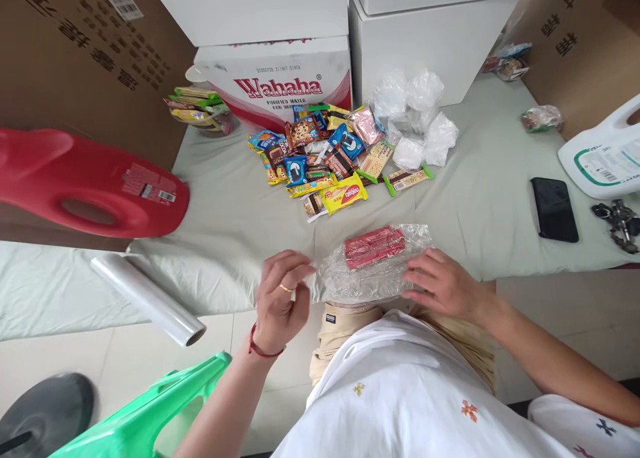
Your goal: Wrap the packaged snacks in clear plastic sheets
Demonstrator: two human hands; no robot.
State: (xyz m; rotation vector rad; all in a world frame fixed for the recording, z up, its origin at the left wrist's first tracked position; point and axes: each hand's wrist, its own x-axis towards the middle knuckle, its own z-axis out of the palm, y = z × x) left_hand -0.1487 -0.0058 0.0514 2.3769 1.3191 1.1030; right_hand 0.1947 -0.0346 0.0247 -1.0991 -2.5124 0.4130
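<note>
Shiny red rectangular twin-bar pack (375,254) is on a crinkled sheet of clear plastic film (360,286), nr the front edge of the pale grey-green cloth (475,218), btwn both hands; prob. put there b/c either hand gets to it w/o a stretch; can't tell if film also lies over the pack.

L hand (283,301), w/ gold ring (286,288) & thin red cord bracelet (260,350), is just beside film's left edge; fingers loosely curled, no object seen in it; can't tell if the tips pinch any film. R hand (443,285) is loosely spread, fingers over film's right edge, apparently touching it, not gripping the pack; light touch looks meant to keep thin film from bunching.

Long, glossy, whitish roll of film (145,295) lies aslant at left, its near end past cloth's edge, prob. parked nr L hand but off the middle; heap of small snack packs in mixed-colour wrappers (320,158) sits behind the red pack; translucent white crinkled bundles (423,121) are grouped at heap's right rear, seemingly so the two kinds don't mix; flat black phone (555,209) & dark metallic keys (620,225) lie far right, prob. out of the hands' way.
</note>
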